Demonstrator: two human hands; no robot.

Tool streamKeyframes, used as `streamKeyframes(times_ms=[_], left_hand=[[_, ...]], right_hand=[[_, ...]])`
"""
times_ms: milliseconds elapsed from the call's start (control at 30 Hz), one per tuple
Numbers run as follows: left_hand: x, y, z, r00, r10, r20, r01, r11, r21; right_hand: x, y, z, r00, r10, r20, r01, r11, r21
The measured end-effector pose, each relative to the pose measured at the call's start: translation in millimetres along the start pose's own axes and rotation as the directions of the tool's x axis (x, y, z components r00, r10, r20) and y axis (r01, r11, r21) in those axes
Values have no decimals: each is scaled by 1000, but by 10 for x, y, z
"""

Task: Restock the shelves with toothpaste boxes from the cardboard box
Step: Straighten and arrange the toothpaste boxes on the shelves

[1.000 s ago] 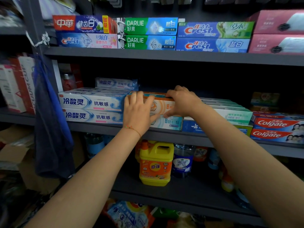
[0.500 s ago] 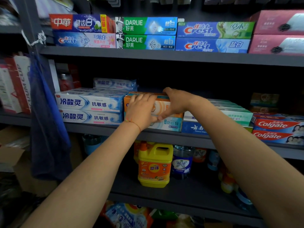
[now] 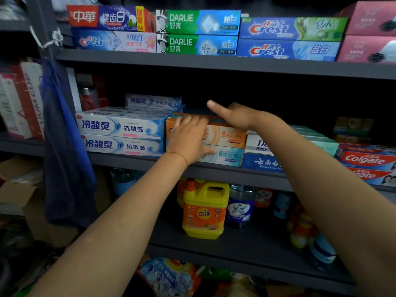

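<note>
Toothpaste boxes fill the middle shelf (image 3: 214, 172) I am looking at, stacked two high in rows. The orange toothpaste box (image 3: 227, 136) sits on top of a pale teal box (image 3: 227, 156), between the white-and-blue stack (image 3: 122, 136) on the left and a white box (image 3: 260, 144) on the right. Colgate boxes (image 3: 366, 160) lie further right, and Darlie boxes (image 3: 197, 32) and Crest boxes (image 3: 291, 38) line the upper shelf (image 3: 214, 64). A yellow detergent jug (image 3: 204, 211) stands on the shelf below, and a blue cloth (image 3: 64, 168) hangs at the left post.

My left hand (image 3: 189, 139) lies flat against the front left end of the orange box, fingers straight over its top edge and thumb stretched along the teal box beneath; the grip is open, pressing rather than clasping. My right hand (image 3: 234, 116) rests over the top of the orange box with the thumb pointing left, clear of the box. I cannot tell whether its hidden fingers curl round the far edge.

Compared with half a second ago, the right thumb has come off the front of the box and lifted, and more of the orange face shows.
</note>
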State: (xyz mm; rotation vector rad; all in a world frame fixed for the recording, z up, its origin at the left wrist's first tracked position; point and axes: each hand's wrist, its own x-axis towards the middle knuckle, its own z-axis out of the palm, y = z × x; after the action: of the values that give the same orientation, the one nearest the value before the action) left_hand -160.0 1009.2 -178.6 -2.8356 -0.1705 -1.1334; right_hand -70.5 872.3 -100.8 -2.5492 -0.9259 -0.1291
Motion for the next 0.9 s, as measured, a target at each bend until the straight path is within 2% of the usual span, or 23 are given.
streamKeyframes(times_ms=[67,367,900], left_hand=[[-7,-4,0,1000,7,-11,-7,1000,-20],[-13,-9,24,999,12,-40,-12,1000,-14],[-7,-10,30,999,11,-34,-12,1000,-10]], right_hand=[[33,-23,2,1000,4,-8,-3,996,86],[181,-337,118,987,-36,156,43,998,-43],[193,-254,145,998,-29,63,28,999,18]])
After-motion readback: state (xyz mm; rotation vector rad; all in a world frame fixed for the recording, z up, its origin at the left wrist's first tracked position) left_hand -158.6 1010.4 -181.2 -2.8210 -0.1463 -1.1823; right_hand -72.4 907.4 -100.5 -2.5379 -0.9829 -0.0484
